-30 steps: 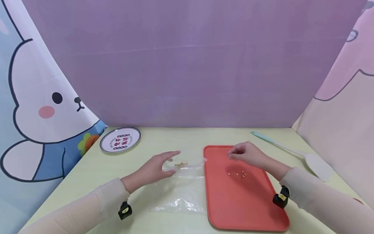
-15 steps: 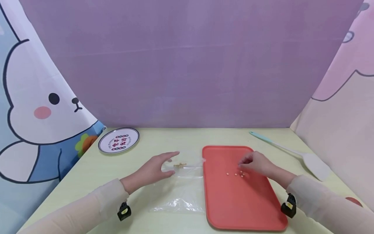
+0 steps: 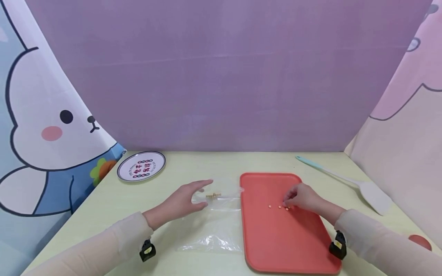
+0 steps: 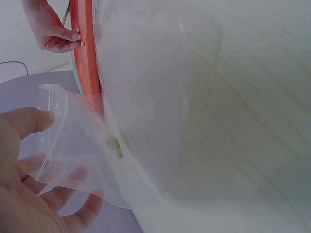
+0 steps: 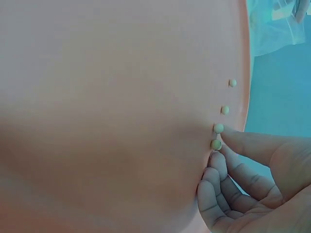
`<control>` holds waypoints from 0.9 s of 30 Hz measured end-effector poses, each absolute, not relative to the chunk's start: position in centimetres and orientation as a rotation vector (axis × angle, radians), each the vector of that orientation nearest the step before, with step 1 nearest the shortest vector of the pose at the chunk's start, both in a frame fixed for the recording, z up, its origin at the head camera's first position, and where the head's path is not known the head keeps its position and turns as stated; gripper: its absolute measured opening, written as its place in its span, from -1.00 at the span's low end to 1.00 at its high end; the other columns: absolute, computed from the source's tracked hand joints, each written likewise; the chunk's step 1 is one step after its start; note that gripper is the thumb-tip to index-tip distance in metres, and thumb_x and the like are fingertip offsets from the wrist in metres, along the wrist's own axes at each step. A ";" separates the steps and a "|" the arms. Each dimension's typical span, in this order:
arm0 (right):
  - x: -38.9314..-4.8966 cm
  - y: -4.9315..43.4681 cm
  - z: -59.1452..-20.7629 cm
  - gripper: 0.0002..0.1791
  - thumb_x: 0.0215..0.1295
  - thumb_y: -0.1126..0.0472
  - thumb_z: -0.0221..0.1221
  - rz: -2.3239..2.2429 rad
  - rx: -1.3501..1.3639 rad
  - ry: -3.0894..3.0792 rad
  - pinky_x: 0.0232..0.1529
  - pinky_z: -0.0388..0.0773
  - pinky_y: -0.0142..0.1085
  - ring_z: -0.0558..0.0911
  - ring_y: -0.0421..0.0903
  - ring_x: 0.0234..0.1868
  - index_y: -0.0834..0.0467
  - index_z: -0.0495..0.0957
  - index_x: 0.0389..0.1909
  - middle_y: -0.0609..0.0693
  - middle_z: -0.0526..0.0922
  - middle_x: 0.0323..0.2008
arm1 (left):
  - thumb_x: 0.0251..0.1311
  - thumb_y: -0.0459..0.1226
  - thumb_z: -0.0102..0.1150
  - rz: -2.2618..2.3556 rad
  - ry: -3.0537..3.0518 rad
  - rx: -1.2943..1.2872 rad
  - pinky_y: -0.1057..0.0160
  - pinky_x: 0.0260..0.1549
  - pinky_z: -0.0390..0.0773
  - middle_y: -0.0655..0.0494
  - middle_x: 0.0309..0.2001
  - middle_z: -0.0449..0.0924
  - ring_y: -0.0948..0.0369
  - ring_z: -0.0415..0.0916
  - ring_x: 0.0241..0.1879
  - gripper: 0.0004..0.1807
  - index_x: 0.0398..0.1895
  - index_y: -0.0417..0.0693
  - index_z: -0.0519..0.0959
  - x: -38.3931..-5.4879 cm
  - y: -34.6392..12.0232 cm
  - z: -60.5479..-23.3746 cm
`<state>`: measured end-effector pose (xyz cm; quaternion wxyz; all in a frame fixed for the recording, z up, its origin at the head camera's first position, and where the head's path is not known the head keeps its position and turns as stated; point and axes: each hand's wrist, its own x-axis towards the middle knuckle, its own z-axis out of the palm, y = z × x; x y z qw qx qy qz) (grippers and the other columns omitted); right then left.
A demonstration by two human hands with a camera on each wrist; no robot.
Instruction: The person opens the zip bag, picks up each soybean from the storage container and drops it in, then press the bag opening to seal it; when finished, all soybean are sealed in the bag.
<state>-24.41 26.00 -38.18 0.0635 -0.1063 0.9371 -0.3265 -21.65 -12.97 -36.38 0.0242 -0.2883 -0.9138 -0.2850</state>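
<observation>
A clear zip bag (image 3: 210,226) lies on the table with several soybeans (image 3: 213,195) inside. At its mouth, my left hand (image 3: 179,201) has its thumb and fingers spread wide apart, touching the plastic. The left wrist view shows the thumb by the zip strip (image 4: 58,121) and some fingers through the film. To the right, a red tray (image 3: 276,241) bears a few loose soybeans (image 5: 225,110). My right hand (image 3: 302,197) is low over this tray, thumb and index finger pinching a soybean (image 5: 216,144), its other fingers curled.
A white plate (image 3: 141,166) with red lettering stands at the back left. Right of the tray lies a spatula with a mint handle (image 3: 309,161) and a pale blade (image 3: 375,197). A reddish round object (image 3: 419,242) shows beside the right sleeve.
My right hand has come down from above the tray's far part to the loose soybeans and now covers some of them. The left hand has stayed at the bag's mouth.
</observation>
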 end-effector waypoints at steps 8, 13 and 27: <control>-24.7 26.0 -38.2 -0.91 0.05 0.30 0.40 -0.945 -0.320 2.850 -0.45 0.46 -0.30 0.49 -0.15 -0.48 0.21 0.67 -0.47 -0.06 0.64 -0.55 | 0.15 -0.28 0.32 -0.879 -2.827 -0.889 0.01 0.13 0.53 -0.01 0.34 0.39 0.04 0.54 0.12 -0.27 0.41 -0.07 0.29 -21.6 -12.9 -36.4; -24.8 26.1 -38.2 -0.93 0.08 0.30 0.38 -0.934 -0.349 2.852 -0.46 0.47 -0.31 0.49 -0.16 -0.49 0.20 0.68 -0.48 -0.06 0.64 -0.55 | 0.15 -0.28 0.32 -0.869 -2.829 -0.884 0.01 0.13 0.53 -0.01 0.35 0.39 0.04 0.54 0.12 -0.27 0.41 -0.06 0.29 -21.6 -12.8 -36.4; -25.9 25.5 -36.5 -0.85 0.25 0.28 0.25 -1.018 -0.385 2.809 -0.32 0.55 -0.27 0.58 -0.12 -0.34 0.27 0.71 -0.24 0.05 0.73 -0.33 | 0.15 -0.29 0.31 -0.877 -2.840 -0.881 0.01 0.14 0.52 -0.01 0.35 0.38 0.04 0.53 0.13 -0.27 0.41 -0.05 0.28 -21.5 -12.7 -36.2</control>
